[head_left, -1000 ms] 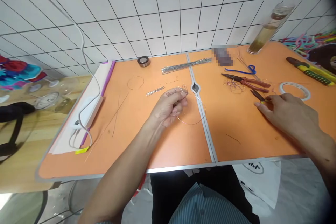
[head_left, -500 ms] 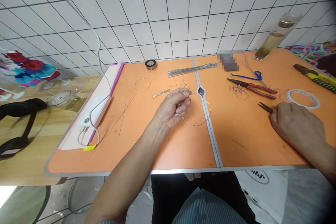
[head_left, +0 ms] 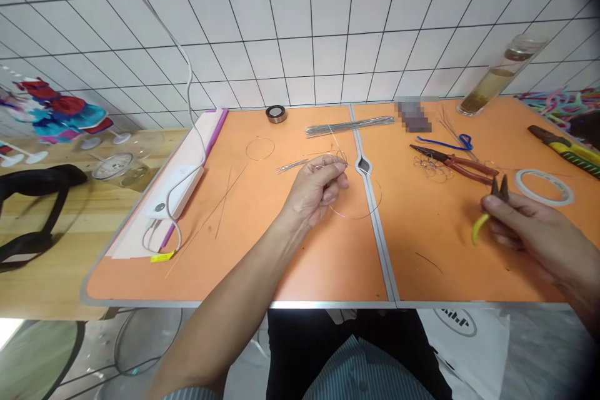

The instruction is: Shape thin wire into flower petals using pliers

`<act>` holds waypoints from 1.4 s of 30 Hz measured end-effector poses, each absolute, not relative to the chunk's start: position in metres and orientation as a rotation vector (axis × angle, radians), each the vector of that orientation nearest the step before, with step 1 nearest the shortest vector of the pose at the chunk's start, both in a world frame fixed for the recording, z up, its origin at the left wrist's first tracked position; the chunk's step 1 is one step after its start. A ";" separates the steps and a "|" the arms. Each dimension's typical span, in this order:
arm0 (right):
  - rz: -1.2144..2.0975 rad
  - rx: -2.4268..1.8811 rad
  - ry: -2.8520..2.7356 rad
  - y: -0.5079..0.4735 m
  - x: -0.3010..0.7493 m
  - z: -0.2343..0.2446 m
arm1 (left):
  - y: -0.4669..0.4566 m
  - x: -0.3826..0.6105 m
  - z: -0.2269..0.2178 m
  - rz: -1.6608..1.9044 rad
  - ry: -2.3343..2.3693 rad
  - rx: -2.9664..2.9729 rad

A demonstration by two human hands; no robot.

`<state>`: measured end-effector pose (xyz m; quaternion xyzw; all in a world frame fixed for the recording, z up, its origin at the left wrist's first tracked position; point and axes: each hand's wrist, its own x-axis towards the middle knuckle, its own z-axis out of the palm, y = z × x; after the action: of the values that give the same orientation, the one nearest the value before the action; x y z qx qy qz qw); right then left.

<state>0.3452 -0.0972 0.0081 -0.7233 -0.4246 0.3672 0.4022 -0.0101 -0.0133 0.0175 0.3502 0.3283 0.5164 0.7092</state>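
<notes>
Near the seam of the orange table, my left hand (head_left: 323, 190) pinches a piece of thin wire bent into a ring (head_left: 380, 197). The ring hangs out to the right of the fingers, and a tangle of small wire loops and a free end rises above them. At the right, my right hand (head_left: 529, 219) is wrapped round a pair of small pliers (head_left: 499, 187) with a yellow handle. Their dark jaws point up and away, slightly parted. Beyond this hand lie long-nose pliers with red handles (head_left: 464, 165), next to a tangle of wire scraps (head_left: 432, 169).
A bundle of straight wires (head_left: 349, 127), black tape (head_left: 275, 114) and another wire ring (head_left: 260, 149) lie toward the back. White tape (head_left: 544, 187), a blue twisted stem (head_left: 445, 142), a yellow-black cutter (head_left: 565, 147) and a glass bottle (head_left: 490, 84) are rightward. A power strip (head_left: 175, 194) lies left.
My right hand has lifted the small pliers and turned them so that the jaws point up and the yellow handle shows. My left hand keeps its hold on the wire ring.
</notes>
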 end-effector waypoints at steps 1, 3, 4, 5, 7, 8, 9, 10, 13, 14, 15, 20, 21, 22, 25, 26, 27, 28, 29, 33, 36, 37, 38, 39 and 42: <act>1.164 -1.648 -0.953 -0.097 0.332 0.016 | -0.013 -0.010 0.017 1.150 0.734 0.780; 1.530 -1.435 -0.682 -0.093 0.308 0.027 | -0.012 -0.010 0.016 1.158 0.744 0.783; 1.664 -1.405 -0.557 -0.089 0.298 0.030 | -0.012 -0.010 0.016 1.159 0.747 0.784; 1.748 -1.351 -0.475 -0.085 0.289 0.032 | -0.012 -0.010 0.016 1.160 0.749 0.785; 1.728 -1.176 -0.413 -0.075 0.272 0.033 | -0.011 -0.010 0.015 1.158 0.748 0.788; 1.707 -1.062 -0.421 -0.070 0.264 0.031 | -0.011 -0.010 0.015 1.158 0.747 0.790; 1.755 -0.994 -0.420 -0.066 0.256 0.029 | -0.011 -0.010 0.015 1.160 0.746 0.789; 1.865 -0.999 -0.425 -0.063 0.248 0.028 | -0.011 -0.011 0.015 1.165 0.745 0.786; 2.144 -1.044 -0.498 -0.051 0.228 0.030 | -0.011 -0.012 0.016 1.186 0.735 0.764; 2.097 -1.017 -0.529 -0.045 0.223 0.033 | -0.010 -0.012 0.016 1.190 0.728 0.757; 2.030 -0.997 -0.571 -0.039 0.220 0.036 | -0.010 -0.012 0.016 1.195 0.719 0.752; 1.831 -1.116 -0.837 -0.009 0.205 0.034 | -0.009 -0.015 0.017 1.207 0.683 0.740; 1.789 -1.174 -0.973 -0.006 0.201 0.029 | -0.008 -0.016 0.016 1.214 0.675 0.735; 1.699 -1.239 -1.165 -0.004 0.198 0.023 | -0.007 -0.016 0.016 1.224 0.665 0.728; 1.119 -1.452 -1.806 -0.006 0.188 0.007 | -0.005 -0.017 0.014 1.264 0.654 0.698; 0.885 -1.518 -1.955 -0.008 0.186 0.004 | -0.005 -0.017 0.013 1.274 0.660 0.684; 0.668 -1.578 -2.059 -0.009 0.184 0.002 | -0.004 -0.017 0.013 1.281 0.671 0.672; 0.479 -1.631 -2.124 -0.010 0.182 0.001 | -0.004 -0.016 0.012 1.281 0.683 0.662; 0.324 -1.670 -2.167 -0.011 0.181 0.000 | -0.005 -0.016 0.012 1.277 0.695 0.654; -0.056 -1.689 -2.231 -0.011 0.178 -0.003 | -0.007 -0.012 0.009 1.256 0.711 0.638; -0.252 -1.626 -2.253 -0.010 0.178 -0.007 | -0.008 -0.009 0.007 1.248 0.712 0.633; -0.302 -1.607 -2.258 -0.009 0.178 -0.008 | -0.008 -0.009 0.006 1.248 0.714 0.629; -0.339 -1.592 -2.263 -0.009 0.178 -0.009 | -0.009 -0.008 0.005 1.252 0.717 0.624; -0.364 -1.585 -2.264 -0.008 0.177 -0.010 | -0.009 -0.007 0.005 1.257 0.722 0.619; -0.408 -1.594 -2.254 -0.008 0.177 -0.010 | -0.011 -0.004 0.004 1.272 0.748 0.609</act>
<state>0.1773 -0.0076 -0.0100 -0.5623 -0.7953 -0.1439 0.1747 -0.0041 -0.0106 0.0038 0.2734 0.3353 0.5706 0.6980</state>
